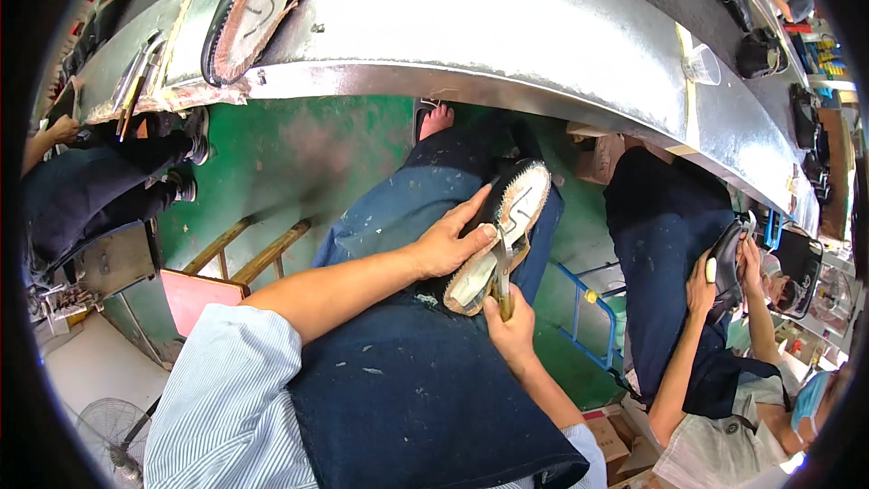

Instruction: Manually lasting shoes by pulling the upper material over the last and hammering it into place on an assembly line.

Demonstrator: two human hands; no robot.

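Black shoe (528, 197) lies sole-up between left hand (444, 246) and right hand (512, 330).

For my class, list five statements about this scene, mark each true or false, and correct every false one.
1. The left hand holds a black-sided shoe, underside up. True.
2. The right hand is empty. False: the right hand holds a tool.
3. The pink-topped stool stands to the person's right. False: that stool is to the left.
4. The co-worker on the right holds another shoe. True.
5. The floor is red. False: the floor is green.
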